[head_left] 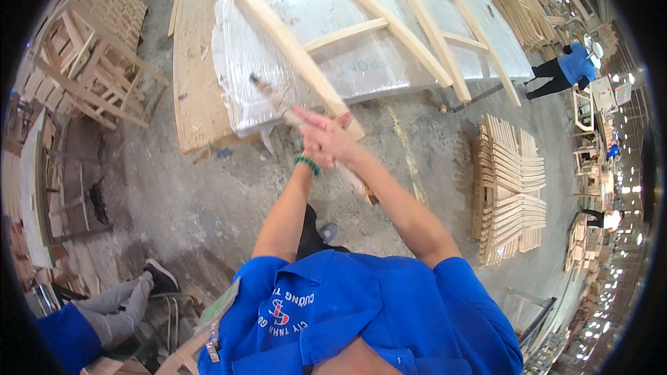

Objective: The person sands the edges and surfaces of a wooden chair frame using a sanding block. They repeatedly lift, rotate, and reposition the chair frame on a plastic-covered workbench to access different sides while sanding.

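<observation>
My left hand [313, 151], with a green bead bracelet at its wrist, and my right hand [332, 140] are together at the near edge of the plastic-covered worktable [243, 114]. A long, thin, pale stick [281, 104] with dark ends slants past them, partly smeared by motion. The right hand lies over the left and appears closed on this stick, its fingers pointing up and left. The left fingers are mostly hidden. Right beside the hands is the near leg end of a pale wooden frame [292, 45], which lies on the table.
A second wooden frame [434, 24] lies further right, its legs overhanging the table edge. Stacked curved slats [511, 194] stand on the floor at right. Left are a wooden rack [90, 62] and a metal-legged table [38, 187]. One person [573, 66] stands far right, another [97, 316] sits lower left.
</observation>
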